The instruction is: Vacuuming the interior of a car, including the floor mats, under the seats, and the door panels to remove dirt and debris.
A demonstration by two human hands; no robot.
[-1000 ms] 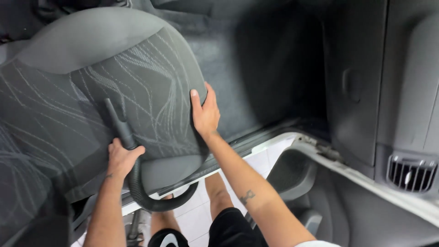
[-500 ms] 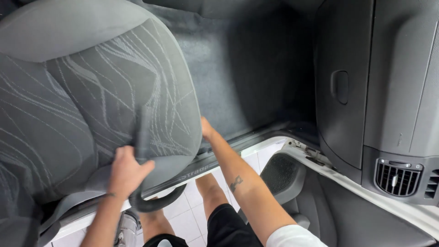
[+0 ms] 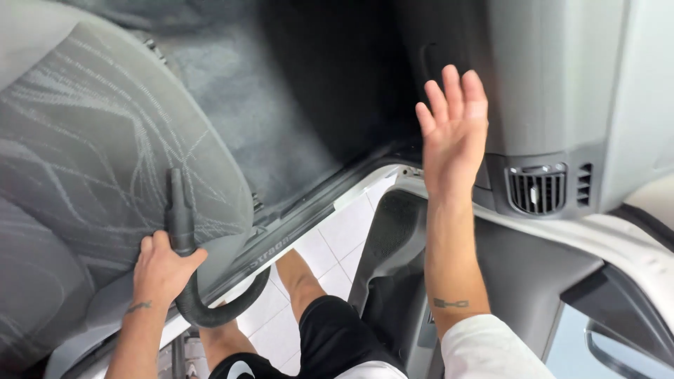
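A grey patterned car seat cushion (image 3: pixel 91 168) fills the left of the view. My left hand (image 3: pixel 160 270) grips a dark vacuum nozzle (image 3: pixel 179 210) whose tip rests on the cushion's front part. Its ribbed hose (image 3: pixel 210 312) curls down below the seat edge. My right hand (image 3: pixel 453 130) is raised in the air, fingers spread, holding nothing, in front of the grey dashboard (image 3: pixel 540 84) and above the dark footwell carpet (image 3: pixel 281 119).
A round-cornered air vent (image 3: pixel 537 189) sits on the dashboard's end. The door sill (image 3: pixel 302 224) runs diagonally below the seat. The open door's inner panel (image 3: pixel 519 274) is at the lower right. White floor tiles (image 3: pixel 337 245) and my legs show below.
My right hand left the seat's front edge and rose to the right toward the dashboard, fingers now spread. The left hand keeps the nozzle on the seat. The view shifted right.
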